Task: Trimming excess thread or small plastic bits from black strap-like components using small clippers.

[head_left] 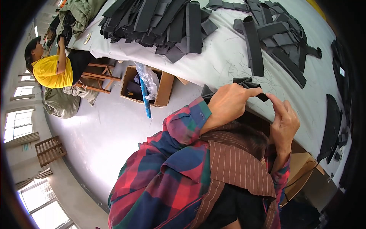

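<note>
Over the near edge of the white-covered table, my left hand (228, 102) is closed on a folded dark grey fabric strip (262, 97). The thumb and index finger of my right hand (285, 124) pinch the strip's other end, close to my left fingertips. Part of the strip is hidden behind my left hand. Beyond my hands a loose pile of similar dark strips (282, 36) lies on the table, with one long strip (253, 47) at its near side. A larger heap of the strips (152, 21) is spread farther left.
Loose threads litter the white table cover (225, 49). An open cardboard box (166, 89) with clear plastic and a blue roll stands on the floor to the left. Beyond it, a person in a yellow shirt (53, 72) works near a wooden stool (100, 78). Black fabric pieces (331, 129) lie at right.
</note>
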Available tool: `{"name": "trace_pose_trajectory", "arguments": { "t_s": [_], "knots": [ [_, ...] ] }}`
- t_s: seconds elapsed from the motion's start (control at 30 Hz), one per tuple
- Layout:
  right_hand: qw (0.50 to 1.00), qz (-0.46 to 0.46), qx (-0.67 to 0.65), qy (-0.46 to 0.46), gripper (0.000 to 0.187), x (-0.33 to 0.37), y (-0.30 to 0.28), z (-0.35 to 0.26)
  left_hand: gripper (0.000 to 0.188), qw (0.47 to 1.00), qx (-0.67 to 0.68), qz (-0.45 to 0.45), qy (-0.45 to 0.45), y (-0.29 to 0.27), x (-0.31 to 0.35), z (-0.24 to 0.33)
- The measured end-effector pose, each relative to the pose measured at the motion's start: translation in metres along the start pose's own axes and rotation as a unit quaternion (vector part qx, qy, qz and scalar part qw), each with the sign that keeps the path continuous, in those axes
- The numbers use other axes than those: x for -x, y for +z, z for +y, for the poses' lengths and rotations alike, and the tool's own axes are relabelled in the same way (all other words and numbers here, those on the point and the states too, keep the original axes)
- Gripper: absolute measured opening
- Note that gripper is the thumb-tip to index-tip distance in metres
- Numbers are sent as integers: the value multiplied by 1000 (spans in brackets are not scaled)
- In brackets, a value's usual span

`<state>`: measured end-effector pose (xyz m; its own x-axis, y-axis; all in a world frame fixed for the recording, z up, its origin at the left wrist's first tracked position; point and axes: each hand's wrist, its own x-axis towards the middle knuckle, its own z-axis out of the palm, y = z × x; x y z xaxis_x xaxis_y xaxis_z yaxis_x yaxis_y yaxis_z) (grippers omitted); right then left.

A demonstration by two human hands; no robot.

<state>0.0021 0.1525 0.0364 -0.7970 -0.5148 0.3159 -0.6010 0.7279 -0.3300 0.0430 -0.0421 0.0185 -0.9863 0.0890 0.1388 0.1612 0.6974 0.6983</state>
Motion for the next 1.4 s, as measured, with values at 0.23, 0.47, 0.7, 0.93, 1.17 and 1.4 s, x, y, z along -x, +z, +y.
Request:
{"name": "trace_pose_trajectory", "arguments": {
  "t_s": [0.23,0.47,0.7,0.93,1.17,1.4],
  "knots": [
    [940,28,-325,104,27,2,15,0,44,990,109,86,35,6,-5,-13],
    [851,-49,-482,201,26,5,16,-20,24,829,530,-23,-176,-2,-13,-13],
    [884,-40,-450,117,33,5,17,-31,20,798,588,9,-137,1,-17,-18],
    [842,92,-524,87,34,8,21,-22,33,781,610,6,-133,-1,-18,-3],
    [943,60,-319,75,25,13,3,-18,32,793,594,41,-129,2,-18,0],
    [973,101,-209,8,19,10,7,-27,33,829,545,44,-112,8,-18,1]
  ]
}}
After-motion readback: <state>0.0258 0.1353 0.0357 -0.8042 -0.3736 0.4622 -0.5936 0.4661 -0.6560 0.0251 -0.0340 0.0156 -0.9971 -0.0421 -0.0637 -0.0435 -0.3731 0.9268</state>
